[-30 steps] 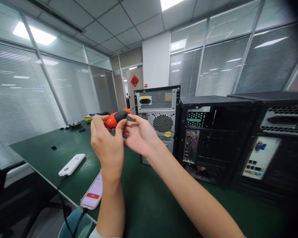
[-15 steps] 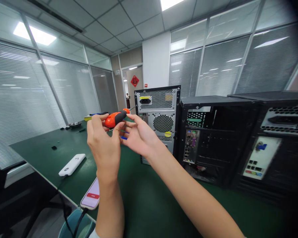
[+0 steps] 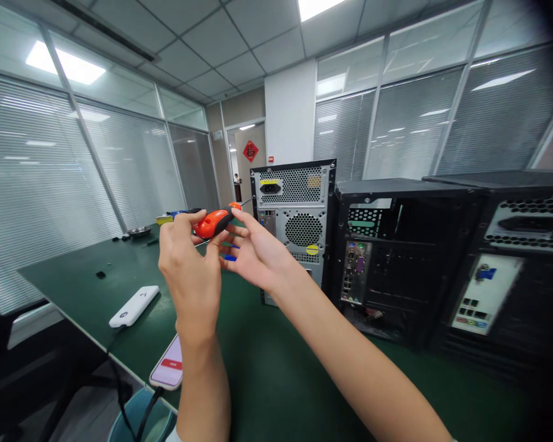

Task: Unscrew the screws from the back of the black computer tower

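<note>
An orange-and-black screwdriver [image 3: 214,223] is held level, its thin shaft pointing right at the left edge of the rear panel of a computer case [image 3: 304,205]. The tip is at or very near that edge; contact is too small to tell. My left hand [image 3: 188,264] is closed round the rear of the handle, thumb below and fingers above. My right hand [image 3: 258,255] is palm up, one digit pressed to the handle's front near the collar. Its other fingers curl loosely beneath, partly behind the left hand's fingertips. Something blue shows between them.
Two more black computer cases [image 3: 408,258] stand to the right. On the green table [image 3: 267,362] lie a white power bank [image 3: 133,306] and a phone [image 3: 168,365] with a cable. A metal dish [image 3: 139,232] sits further back. A teal bin [image 3: 141,417] is below the edge.
My left hand has rolled the screwdriver handle slightly and shifted a little left and down. My right hand stays at the front of the handle, nearly still.
</note>
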`<state>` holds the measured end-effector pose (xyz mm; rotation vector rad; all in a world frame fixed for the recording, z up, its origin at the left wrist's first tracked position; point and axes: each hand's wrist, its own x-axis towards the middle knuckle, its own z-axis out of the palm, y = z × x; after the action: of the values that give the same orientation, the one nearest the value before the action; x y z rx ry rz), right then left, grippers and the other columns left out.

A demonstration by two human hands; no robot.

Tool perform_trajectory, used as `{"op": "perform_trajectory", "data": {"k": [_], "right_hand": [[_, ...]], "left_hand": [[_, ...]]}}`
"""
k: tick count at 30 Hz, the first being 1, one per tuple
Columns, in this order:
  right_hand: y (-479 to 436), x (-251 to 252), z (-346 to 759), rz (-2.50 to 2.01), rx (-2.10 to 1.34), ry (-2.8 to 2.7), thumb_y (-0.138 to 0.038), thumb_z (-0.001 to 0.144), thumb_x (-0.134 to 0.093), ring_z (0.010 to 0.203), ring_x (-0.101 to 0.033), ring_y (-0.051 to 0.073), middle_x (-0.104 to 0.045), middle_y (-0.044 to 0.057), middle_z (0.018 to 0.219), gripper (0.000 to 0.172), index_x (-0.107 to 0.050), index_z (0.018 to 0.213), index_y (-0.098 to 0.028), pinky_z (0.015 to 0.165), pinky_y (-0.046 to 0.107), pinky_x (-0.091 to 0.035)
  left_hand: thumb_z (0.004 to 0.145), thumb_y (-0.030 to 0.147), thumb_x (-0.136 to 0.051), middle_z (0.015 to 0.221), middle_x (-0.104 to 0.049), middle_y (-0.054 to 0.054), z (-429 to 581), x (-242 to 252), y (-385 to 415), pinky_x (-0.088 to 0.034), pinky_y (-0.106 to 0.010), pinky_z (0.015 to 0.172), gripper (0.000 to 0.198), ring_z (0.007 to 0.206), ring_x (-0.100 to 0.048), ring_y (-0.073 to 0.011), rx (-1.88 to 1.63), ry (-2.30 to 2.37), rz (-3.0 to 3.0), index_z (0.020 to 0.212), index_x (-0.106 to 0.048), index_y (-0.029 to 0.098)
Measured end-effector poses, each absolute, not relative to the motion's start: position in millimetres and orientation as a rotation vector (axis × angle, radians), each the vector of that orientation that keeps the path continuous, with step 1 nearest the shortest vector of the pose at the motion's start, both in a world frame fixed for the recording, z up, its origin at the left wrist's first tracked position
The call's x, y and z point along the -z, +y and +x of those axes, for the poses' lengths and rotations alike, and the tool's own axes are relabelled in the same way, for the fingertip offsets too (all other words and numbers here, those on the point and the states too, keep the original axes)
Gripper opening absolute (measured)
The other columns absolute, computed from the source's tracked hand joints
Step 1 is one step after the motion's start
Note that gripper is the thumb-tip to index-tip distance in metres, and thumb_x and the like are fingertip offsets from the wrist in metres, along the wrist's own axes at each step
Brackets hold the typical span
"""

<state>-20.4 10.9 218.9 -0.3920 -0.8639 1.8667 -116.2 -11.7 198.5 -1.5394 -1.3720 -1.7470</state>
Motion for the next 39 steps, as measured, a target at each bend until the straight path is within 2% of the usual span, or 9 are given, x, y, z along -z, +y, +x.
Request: {"op": "perform_trajectory", "data": {"k": [5,11,17,30,39], "right_hand": [[14.5,-215.9,-20.5,-0.43,-1.823,-0.91,-0.045,0.073,-0.066,0.062,-0.052,0.013,-0.056,-0.001,0.069,0.029,-0.054,0.078,-0.019,0.063,0.031,-0.041],[15.5,-217.5,-22.3,-0.483,-1.817,-0.916,-0.05,0.071,-0.066,0.06,-0.05,0.012,-0.053,-0.003,0.061,0.033,-0.054,0.07,-0.019,0.06,0.03,-0.04],[15.5,-219.7,-24.5,-0.526,-1.799,-0.975,-0.058,0.062,-0.07,0.058,-0.047,0.012,-0.051,-0.002,0.058,0.041,-0.056,0.061,-0.02,0.058,0.03,-0.038],[11.9,-221.3,-26.8,-0.526,-1.808,-1.02,-0.053,0.075,-0.061,0.057,-0.046,0.011,-0.053,-0.002,0.054,0.038,-0.057,0.057,-0.02,0.061,0.03,-0.037],[9.9,-220.6,-26.3,-0.467,-1.819,-0.942,-0.05,0.066,-0.072,0.059,-0.044,0.011,-0.053,-0.003,0.057,0.034,-0.058,0.061,-0.019,0.063,0.03,-0.035]], "left_hand": [[0.074,0.016,-0.063,0.096,-0.058,-0.003,-116.1,-199.4,-12.9,-0.049,-0.029,0.074,0.028,0.078,-0.056,-0.0136,1.739,-1.341,-1.554,0.101,-0.059,0.021],[0.075,0.015,-0.061,0.097,-0.06,-0.003,-117.4,-198.6,-12.9,-0.047,-0.03,0.078,0.027,0.083,-0.056,-0.0147,1.698,-1.299,-1.576,0.101,-0.06,0.022],[0.072,0.009,-0.058,0.095,-0.06,-0.002,-119.0,-198.3,-13.8,-0.047,-0.03,0.076,0.031,0.081,-0.057,-0.0146,1.671,-1.269,-1.592,0.098,-0.061,0.025],[0.074,0.01,-0.058,0.096,-0.062,-0.002,-120.7,-198.3,-15.5,-0.046,-0.035,0.079,0.027,0.091,-0.059,-0.0199,1.603,-1.243,-1.628,0.095,-0.061,0.026],[0.075,0.009,-0.058,0.098,-0.062,-0.002,-122.6,-198.6,-15.5,-0.045,-0.035,0.082,0.027,0.093,-0.058,-0.0198,1.578,-1.224,-1.644,0.097,-0.062,0.025]]}}
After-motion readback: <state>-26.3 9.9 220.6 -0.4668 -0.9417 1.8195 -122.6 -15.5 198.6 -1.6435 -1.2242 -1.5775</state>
